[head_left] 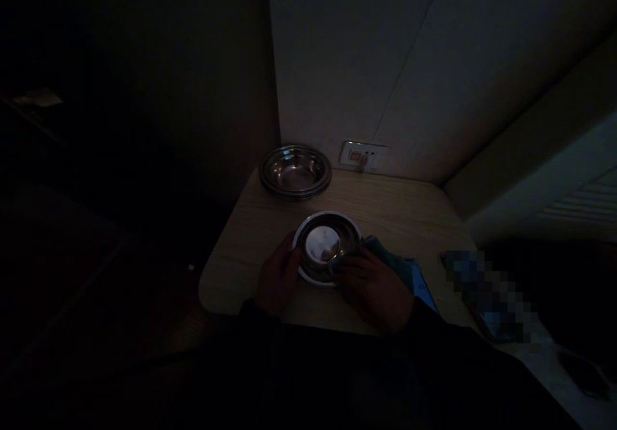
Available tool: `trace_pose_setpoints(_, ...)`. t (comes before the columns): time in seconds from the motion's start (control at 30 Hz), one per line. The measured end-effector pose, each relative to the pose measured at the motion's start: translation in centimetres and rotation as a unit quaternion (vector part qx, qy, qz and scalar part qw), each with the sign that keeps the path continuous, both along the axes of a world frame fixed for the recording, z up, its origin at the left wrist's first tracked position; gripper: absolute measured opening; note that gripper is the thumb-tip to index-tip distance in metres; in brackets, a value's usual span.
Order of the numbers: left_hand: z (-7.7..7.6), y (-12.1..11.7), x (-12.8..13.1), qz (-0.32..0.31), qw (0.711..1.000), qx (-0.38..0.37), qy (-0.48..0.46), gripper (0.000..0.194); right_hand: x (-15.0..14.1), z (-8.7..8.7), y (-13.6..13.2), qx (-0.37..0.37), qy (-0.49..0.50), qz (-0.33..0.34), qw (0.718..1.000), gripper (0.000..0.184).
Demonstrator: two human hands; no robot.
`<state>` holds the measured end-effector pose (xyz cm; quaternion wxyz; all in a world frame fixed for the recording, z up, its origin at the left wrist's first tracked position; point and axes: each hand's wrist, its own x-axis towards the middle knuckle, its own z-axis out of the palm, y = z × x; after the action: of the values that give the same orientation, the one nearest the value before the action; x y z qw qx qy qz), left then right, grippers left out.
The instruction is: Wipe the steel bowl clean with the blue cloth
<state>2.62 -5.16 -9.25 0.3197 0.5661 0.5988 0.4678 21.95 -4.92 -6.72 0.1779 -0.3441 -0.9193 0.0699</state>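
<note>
A shiny metal bowl (322, 245) lies on the pale wood-topped table (400, 202), in dim light. Its left rim is gripped by my left hand (278, 277), with the thumb over the edge. My right hand (373, 285) presses a green cloth (385, 254) against the inner right side of the bowl. Part of the cloth is hidden under my fingers and part trails out to the right. Behind the bowl, at the table's back left corner, stands a stack of similar metal bowls (295, 171).
A wall socket (362, 155) with something plugged in sits just above the table's back edge. Right of my right hand lies a blue flat object (423, 288). Farther right is a blurred-out, phone-like item (491, 298). A dark flat object (584, 375) rests at the lower right.
</note>
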Motion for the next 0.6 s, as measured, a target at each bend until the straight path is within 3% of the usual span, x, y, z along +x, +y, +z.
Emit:
trace_pose_setpoints(0.17, -0.1, -0.1, -0.2, 0.001, 1.000, -0.001, -0.015, 0.044, -1.1, -0.1, 0.1, 0.013, -0.028, 0.012, 0.999, 0.019)
trace_pose_setpoints(0.37, -0.2, -0.1, -0.2, -0.015, 0.999, 0.008, -0.050, 0.042, 1.5, 1.7, 0.2, 0.036, -0.054, 0.013, 0.998, 0.023)
trace_pose_setpoints(0.6, -0.1, -0.1, -0.1, 0.006, 0.999, -0.024, -0.043, 0.042, 0.0, 1.8, 0.8, -0.054, -0.044, 0.014, 0.997, 0.012)
